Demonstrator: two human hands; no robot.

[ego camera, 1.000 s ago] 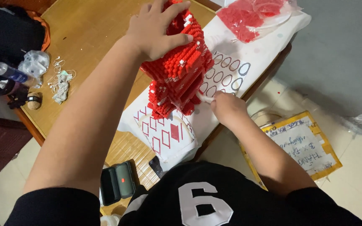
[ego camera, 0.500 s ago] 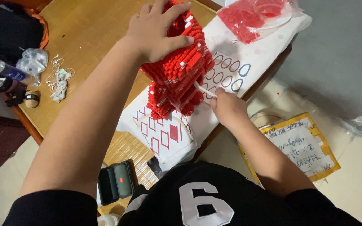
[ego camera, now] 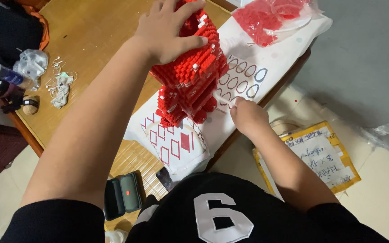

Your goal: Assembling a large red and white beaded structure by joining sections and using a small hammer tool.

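A tall red model built of tiny bricks (ego camera: 190, 85) stands on a white printed sheet (ego camera: 176, 144) on the wooden table (ego camera: 82, 36). My left hand (ego camera: 169, 29) lies over the model's top and grips it, fingers spread across the red bricks. My right hand (ego camera: 247, 116) is at the model's right side, low down, pinching a thin white stick-like tool (ego camera: 223, 100) whose tip touches the bricks.
A clear bag of loose red bricks (ego camera: 266, 18) lies at the far right of the sheet. A bottle (ego camera: 3, 74), a plastic bag and cords sit at the table's left edge. A dark open case (ego camera: 123, 194) rests near my body. A yellow-edged parcel (ego camera: 318, 157) lies on the floor.
My right hand has shifted slightly up toward the model's side with the tool. My left hand stays on the top.
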